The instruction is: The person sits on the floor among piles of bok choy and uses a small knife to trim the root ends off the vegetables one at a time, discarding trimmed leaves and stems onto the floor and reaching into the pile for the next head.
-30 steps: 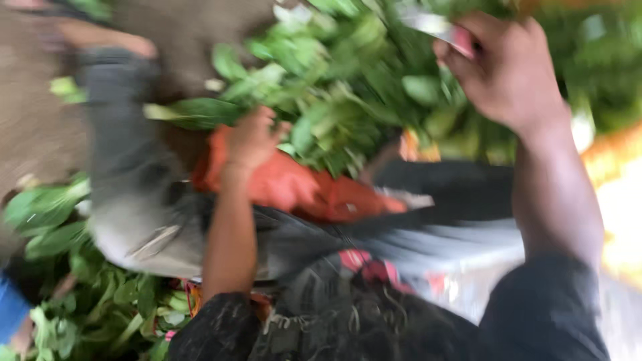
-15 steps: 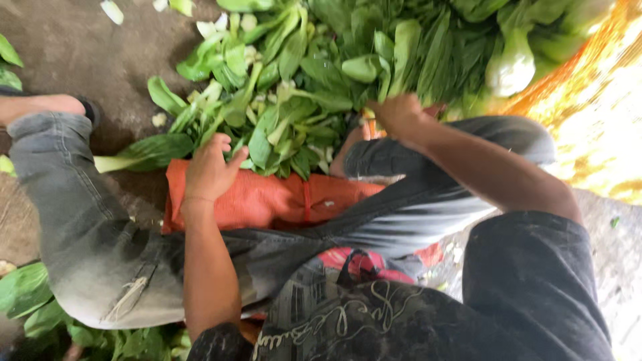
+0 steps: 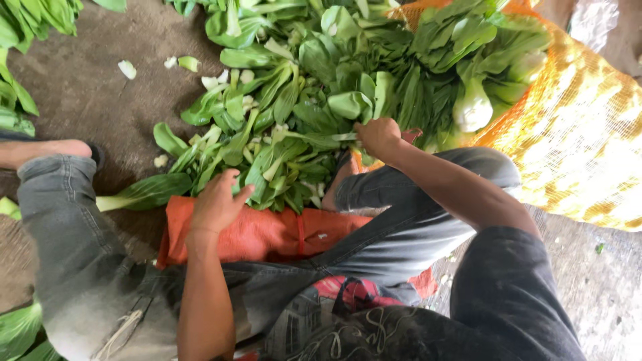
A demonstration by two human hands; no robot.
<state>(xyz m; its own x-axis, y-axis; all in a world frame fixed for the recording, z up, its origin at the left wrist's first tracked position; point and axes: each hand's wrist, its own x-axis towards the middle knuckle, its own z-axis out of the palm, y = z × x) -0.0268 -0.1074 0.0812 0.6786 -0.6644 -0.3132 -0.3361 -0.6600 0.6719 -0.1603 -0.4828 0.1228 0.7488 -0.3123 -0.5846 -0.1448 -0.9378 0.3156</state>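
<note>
A heap of leafy greens with pale stalks (image 3: 301,113) lies on the ground in front of me. My left hand (image 3: 217,200) rests at the heap's near edge, fingers apart and holding nothing, just above an orange cloth (image 3: 267,234) across my lap. My right hand (image 3: 378,137) is closed around a small knife (image 3: 342,137) whose thin blade points left into the leaves; a bit of reddish handle shows behind the fist. My bent legs in grey jeans (image 3: 60,234) frame the heap on both sides.
An orange-yellow mesh sack (image 3: 575,134) stuffed with more greens lies at the right. Loose leaves and cut stalk bits (image 3: 127,68) are scattered on the dirt floor at upper left. More greens lie at the far left (image 3: 20,100) and bottom left corner.
My right hand has come down from high over the sack to the middle of the heap. My left hand has slid forward from the orange cloth to the leaves. The view has steadied.
</note>
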